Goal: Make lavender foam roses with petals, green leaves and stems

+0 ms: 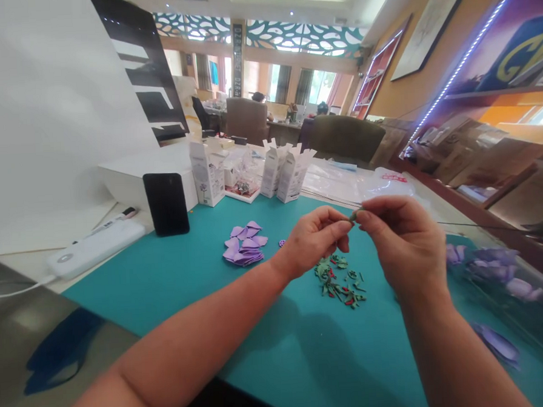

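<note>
- Both the left hand [316,240] and the right hand [403,239] pinch a small green piece [354,215], fingertips nearly meeting above the teal mat [157,288].
- Bare mat lies between its left edge and the purple petals [244,247]; green and red bits [342,283] sit beneath the hands.
- A black phone [166,204] and white cartons [292,175] line the far edge.
- Beyond, chairs [347,137] stand in a bright room.

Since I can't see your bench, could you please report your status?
Both hands, left and right, pinching small green piece. Green and red parts on mat below. Nothing visibly blocking the hands.
</note>
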Motion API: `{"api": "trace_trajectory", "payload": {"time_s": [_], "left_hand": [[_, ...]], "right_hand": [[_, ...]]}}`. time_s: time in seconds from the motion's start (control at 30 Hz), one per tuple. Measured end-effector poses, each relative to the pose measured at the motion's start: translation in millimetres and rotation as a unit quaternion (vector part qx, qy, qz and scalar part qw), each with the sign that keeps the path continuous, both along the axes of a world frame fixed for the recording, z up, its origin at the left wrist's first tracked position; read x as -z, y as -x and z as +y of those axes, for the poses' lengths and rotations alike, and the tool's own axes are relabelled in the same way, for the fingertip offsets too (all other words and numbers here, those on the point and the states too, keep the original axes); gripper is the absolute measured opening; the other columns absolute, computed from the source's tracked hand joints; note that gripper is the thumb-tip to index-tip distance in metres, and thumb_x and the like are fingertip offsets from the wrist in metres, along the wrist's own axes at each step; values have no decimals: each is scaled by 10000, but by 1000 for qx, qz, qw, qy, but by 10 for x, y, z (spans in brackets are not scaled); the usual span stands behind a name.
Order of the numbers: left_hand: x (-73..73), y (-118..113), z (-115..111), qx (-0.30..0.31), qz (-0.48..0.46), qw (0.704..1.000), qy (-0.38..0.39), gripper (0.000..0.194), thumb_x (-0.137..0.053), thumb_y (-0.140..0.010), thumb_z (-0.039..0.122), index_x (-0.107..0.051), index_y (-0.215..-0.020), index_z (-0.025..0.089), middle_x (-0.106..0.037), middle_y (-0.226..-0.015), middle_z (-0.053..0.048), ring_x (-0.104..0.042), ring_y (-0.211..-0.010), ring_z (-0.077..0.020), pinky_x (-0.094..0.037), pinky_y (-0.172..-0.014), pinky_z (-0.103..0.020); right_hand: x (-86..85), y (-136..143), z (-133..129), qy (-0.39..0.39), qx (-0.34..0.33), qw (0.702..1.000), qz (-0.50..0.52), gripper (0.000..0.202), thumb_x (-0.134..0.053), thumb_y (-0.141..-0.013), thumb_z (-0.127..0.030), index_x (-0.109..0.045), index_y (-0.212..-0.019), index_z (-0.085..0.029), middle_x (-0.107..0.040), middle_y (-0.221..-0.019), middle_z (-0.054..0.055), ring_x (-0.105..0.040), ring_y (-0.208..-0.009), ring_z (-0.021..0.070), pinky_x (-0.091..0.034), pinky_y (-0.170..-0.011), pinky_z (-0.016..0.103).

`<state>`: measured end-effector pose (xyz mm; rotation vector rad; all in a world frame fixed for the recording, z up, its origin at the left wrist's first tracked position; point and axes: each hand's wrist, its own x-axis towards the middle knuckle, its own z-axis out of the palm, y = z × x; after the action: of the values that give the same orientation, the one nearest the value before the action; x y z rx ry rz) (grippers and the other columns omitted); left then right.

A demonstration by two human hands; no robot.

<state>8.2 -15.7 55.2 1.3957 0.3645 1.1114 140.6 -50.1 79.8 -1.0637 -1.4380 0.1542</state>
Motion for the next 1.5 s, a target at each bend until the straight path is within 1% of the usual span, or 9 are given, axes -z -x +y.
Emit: {"api": "trace_trajectory", "payload": {"time_s": [0.17, 0.3, 0.57, 0.73, 0.93, 1.17, 1.37, 1.43, 1.5], "left_hand": [[23, -32, 10, -5, -105, 994, 18, 209, -568, -802, 356, -478, -804, 168, -548, -550, 53, -377, -409, -29, -257, -415, -180], [63, -14, 24, -18, -139, 990, 12, 225, -584, -798, 367, -484, -805, 166, -554, -558, 52, -376, -412, -26, -260, -417, -179], [61, 88, -1, -27, -133, 991, 23, 279, -602, -778, 413, -475, -808, 166, -557, -580, 45, -377, -424, -30, -262, -418, -183], [52, 129, -14, -27, -125, 992, 21, 293, -606, -778, 423, -474, -788, 162, -557, -581, 38, -389, -433, -33, -274, -428, -183], [36, 152, -33, -27, -109, 993, 30, 310, -603, -767, 442, -476, -786, 160, -549, -583, 39, -387, -438, -35, -280, -430, -183], [73, 153, -3, -12, -104, 994, 2, 313, -592, -786, 448, -492, -823, 154, -547, -605, 38, -429, -460, -46, -317, -447, -193], [121, 167, 38, 12, -114, 993, -11, 347, -445, -878, 477, -496, -798, 143, -566, -639, 4, -442, -469, -60, -305, -449, -210], [124, 171, 40, 18, -111, 994, -15, 362, -446, -876, 491, -495, -784, 145, -565, -638, 3, -446, -473, -61, -312, -454, -211], [122, 173, 38, 19, -108, 994, -8, 355, -492, -850, 496, -492, -786, 148, -564, -629, 11, -450, -471, -60, -319, -456, -207]], "right_hand": [[-159, 171, 36, -32, 29, 996, -81, 56, -641, -740, -209, -618, -790, -218, -612, -717, -23, -569, -628, 118, -474, -569, 270], [-216, 277, 38, -35, 40, 993, -108, 49, -651, -733, -208, -605, -751, -212, -607, -682, -27, -556, -593, 110, -465, -541, 257], [-202, 316, 73, -38, 20, 994, -105, 49, -659, -727, -224, -612, -717, -213, -629, -669, -16, -582, -606, 130, -466, -541, 270], [-161, 330, 75, -27, 0, 996, -91, 51, -657, -730, -236, -612, -725, -214, -646, -688, -11, -601, -622, 142, -476, -556, 285], [-112, 357, 47, -32, -10, 997, -73, 44, -652, -741, -230, -609, -743, -219, -645, -719, -12, -603, -635, 137, -480, -576, 288], [-99, 339, 60, -40, -11, 997, -67, 67, -669, -728, -237, -604, -723, -221, -655, -723, -9, -609, -614, 132, -487, -552, 279], [-67, 308, 71, -12, -9, 999, -35, 97, -668, -737, -278, -598, -753, -213, -639, -675, -13, -621, -620, 151, -497, -590, 311], [-57, 304, 63, -10, -6, 999, -30, 108, -675, -733, -283, -599, -759, -210, -643, -673, -14, -621, -617, 153, -496, -594, 313], [-54, 311, 52, -11, -7, 1000, -27, 107, -674, -736, -281, -600, -764, -209, -649, -679, -12, -621, -619, 153, -494, -597, 314]]}}
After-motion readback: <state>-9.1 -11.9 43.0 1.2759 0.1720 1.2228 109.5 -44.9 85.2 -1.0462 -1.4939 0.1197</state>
